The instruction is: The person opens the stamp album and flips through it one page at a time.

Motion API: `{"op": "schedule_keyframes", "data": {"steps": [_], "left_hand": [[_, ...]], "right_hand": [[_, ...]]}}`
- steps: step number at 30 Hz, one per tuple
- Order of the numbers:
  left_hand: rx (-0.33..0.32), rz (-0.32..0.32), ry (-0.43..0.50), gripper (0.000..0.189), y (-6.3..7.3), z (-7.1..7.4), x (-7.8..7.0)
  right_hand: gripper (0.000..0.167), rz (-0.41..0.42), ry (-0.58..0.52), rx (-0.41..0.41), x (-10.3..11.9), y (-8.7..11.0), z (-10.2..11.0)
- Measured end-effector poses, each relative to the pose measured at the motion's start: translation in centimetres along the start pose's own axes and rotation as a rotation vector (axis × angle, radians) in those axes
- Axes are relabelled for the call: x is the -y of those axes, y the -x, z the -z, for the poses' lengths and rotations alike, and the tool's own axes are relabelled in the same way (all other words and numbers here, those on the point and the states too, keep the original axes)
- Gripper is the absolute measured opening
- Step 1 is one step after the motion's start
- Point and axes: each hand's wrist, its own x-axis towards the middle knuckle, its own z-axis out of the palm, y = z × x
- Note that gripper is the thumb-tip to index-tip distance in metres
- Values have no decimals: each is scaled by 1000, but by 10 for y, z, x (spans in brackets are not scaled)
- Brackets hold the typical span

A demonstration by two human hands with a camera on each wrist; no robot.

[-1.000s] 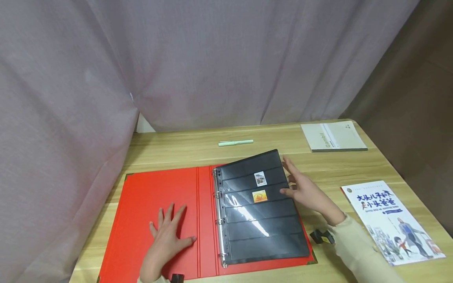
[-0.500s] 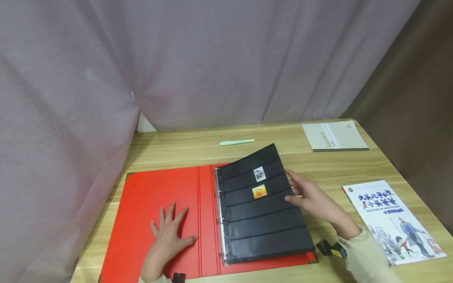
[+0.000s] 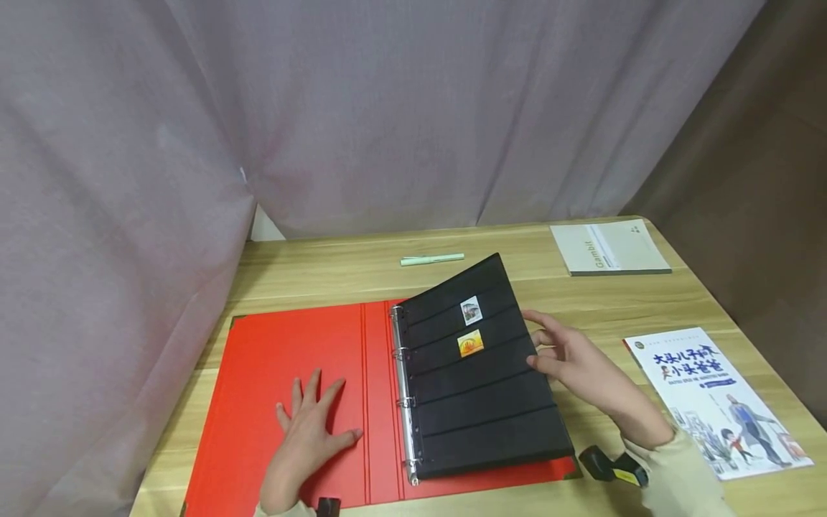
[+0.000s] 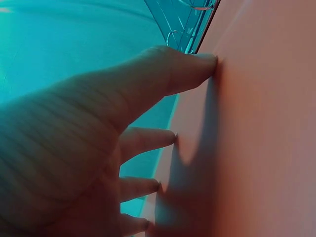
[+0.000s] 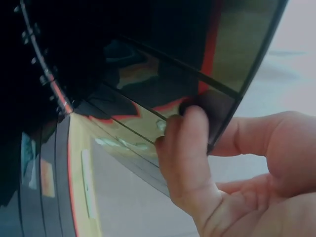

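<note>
Mauve curtain (image 3: 388, 122), wooden table (image 3: 336, 273), left hand (image 3: 306, 434) splayed on binder (image 3: 291, 345), right hand (image 3: 571, 359) pinching page (image 3: 481, 391)

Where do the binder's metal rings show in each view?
Head: metal rings, lower half near centre, in a near-vertical row.
Left wrist: metal rings, top edge, just right of centre, only partly shown.
Right wrist: metal rings, upper left, in a slanting row.
Shared landmark: red cover, orange-pink in left wrist, a thin strip lower left in right wrist.

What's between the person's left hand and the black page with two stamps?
Between the left hand and the black page, the head view shows the red binder's spine and, along the page's inner edge, the metal ring bar.
</note>
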Motion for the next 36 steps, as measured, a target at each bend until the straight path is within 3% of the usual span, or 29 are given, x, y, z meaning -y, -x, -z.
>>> {"op": "schedule_keyframes", "data": {"steps": [4,11,18,30,36], "left_hand": [[-3,0,9,83,0,-1,0],[6,3,14,84,1,0,0],[-1,-13,25,83,1,0,0],[-8,-18,20,82,1,-1,2],[-4,-18,24,82,1,-1,2]], "right_hand": [[65,-15,-62,-12,7,-3,-3],[64,30,-36,-52,22,-8,-10],[62,12,-18,-51,39,-12,-14],[56,139,-56,-41,59,-30,-35],[53,148,-62,-50,67,-37,-45]]}}
